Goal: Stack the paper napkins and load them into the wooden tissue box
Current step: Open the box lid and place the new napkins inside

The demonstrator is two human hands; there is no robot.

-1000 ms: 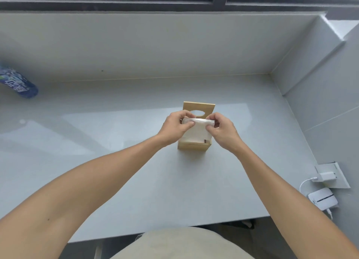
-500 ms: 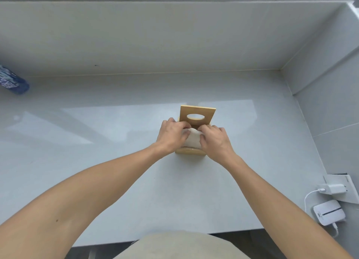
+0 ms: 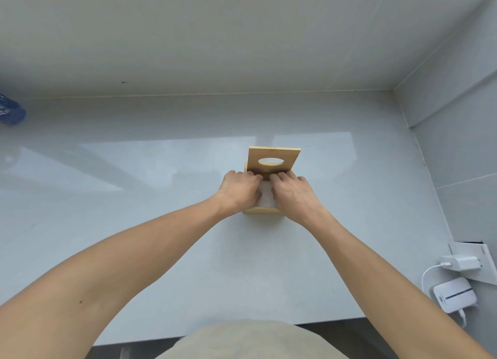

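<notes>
A small wooden tissue box (image 3: pixel 260 211) stands in the middle of the grey counter. Its lid (image 3: pixel 273 159), with an oval slot, is tipped up at the back. A white stack of paper napkins (image 3: pixel 266 198) lies inside the box, only a strip of it showing between my hands. My left hand (image 3: pixel 239 190) and my right hand (image 3: pixel 291 194) lie side by side on top of the napkins, fingers curled down into the box against the stack. Most of the box's walls are hidden under my hands.
A blue bottle (image 3: pixel 10 112) lies at the far left edge. A white charger (image 3: pixel 461 263) with a cable and a small white device (image 3: pixel 454 296) sit at the right near the counter's front corner. Walls close the counter at back and right.
The napkin stack, held above the box a second ago, has gone down into it. Both hands followed it down and now lie lower and closer together on top.
</notes>
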